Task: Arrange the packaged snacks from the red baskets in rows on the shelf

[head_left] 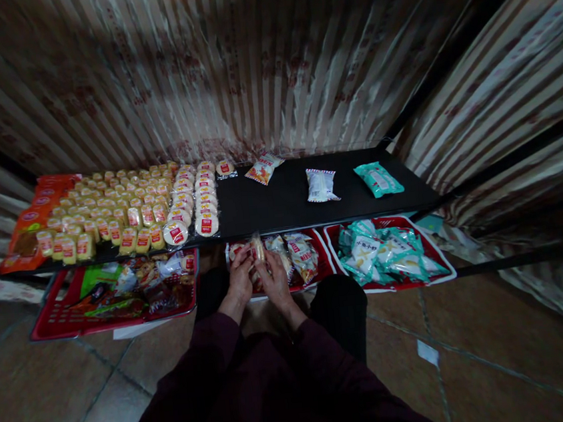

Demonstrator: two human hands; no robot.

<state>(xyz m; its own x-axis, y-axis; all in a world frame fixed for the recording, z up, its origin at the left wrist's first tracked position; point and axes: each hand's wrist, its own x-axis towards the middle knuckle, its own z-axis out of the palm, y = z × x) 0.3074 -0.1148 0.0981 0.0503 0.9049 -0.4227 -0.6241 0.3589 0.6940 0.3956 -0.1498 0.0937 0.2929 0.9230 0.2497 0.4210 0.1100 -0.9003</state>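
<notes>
Over the middle red basket point(320, 250), my left hand point(240, 274) and my right hand point(275, 275) are close together. Both hold a small clear-wrapped snack point(258, 248) between their fingers. White and orange snack packets point(302, 256) lie in the basket to the right of my hands. On the black shelf point(265, 206) just beyond, round wrapped cakes point(207, 224) stand in rows beside many yellow wrapped cakes point(128, 240). One round cake point(225, 168) lies apart at the back.
An orange bag point(29, 227) is at the shelf's left end. Three separate packets, including a teal one point(379, 179), lie toward the right. A left red basket point(40, 323) holds mixed snacks; a right basket point(451, 272) holds teal packets. Striped curtains surround the shelf.
</notes>
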